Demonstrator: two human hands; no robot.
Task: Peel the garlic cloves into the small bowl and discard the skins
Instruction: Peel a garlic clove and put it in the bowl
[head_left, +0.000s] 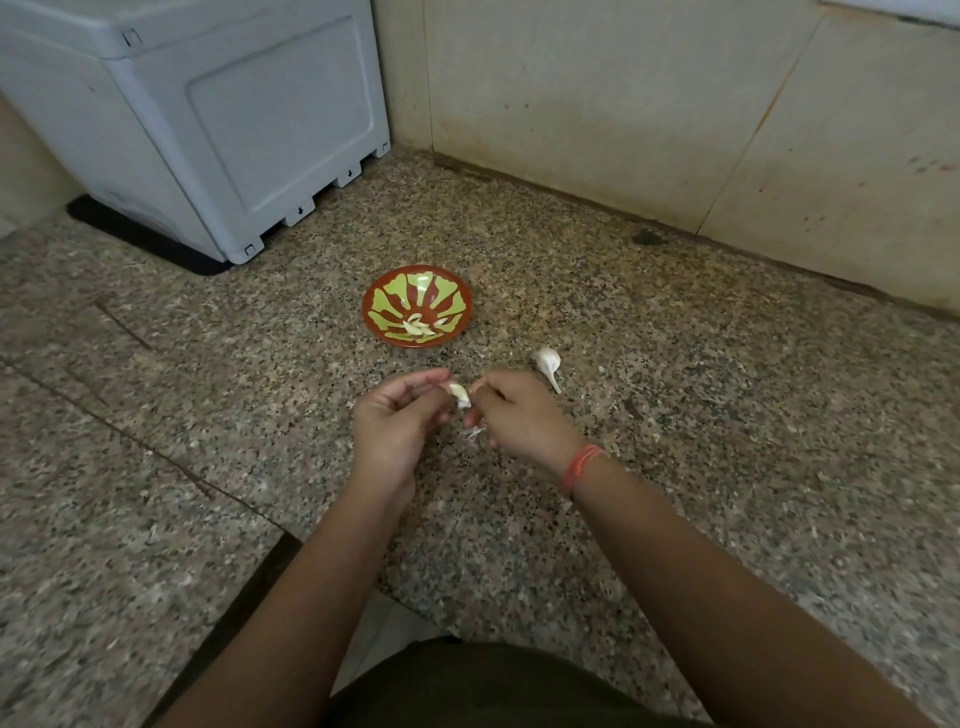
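— Where's the pale garlic clove?
— Your left hand and right hand both pinch it with curled fingers, over the middle of the speckled granite counter, near the red-green patterned bowl.

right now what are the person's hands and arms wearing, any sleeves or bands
No sleeves show; both forearms are bare. The right hand has an orange-red thread band of several strands round its wrist. The left hand wears nothing.

Probably home kitchen: granite counter.
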